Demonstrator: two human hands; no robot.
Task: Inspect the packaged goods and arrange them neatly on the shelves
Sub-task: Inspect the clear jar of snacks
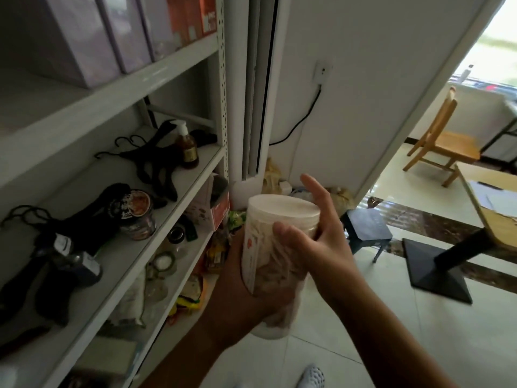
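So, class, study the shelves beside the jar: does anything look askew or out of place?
Yes. On the middle shelf, black hangers lie in a loose tangle, and a printed can seems to lean against a black item rather than stand upright. Lower down, packets lie jumbled.

jar (261,253) label print blurred, unreadable, orange boxes (193,15) markings illegible too
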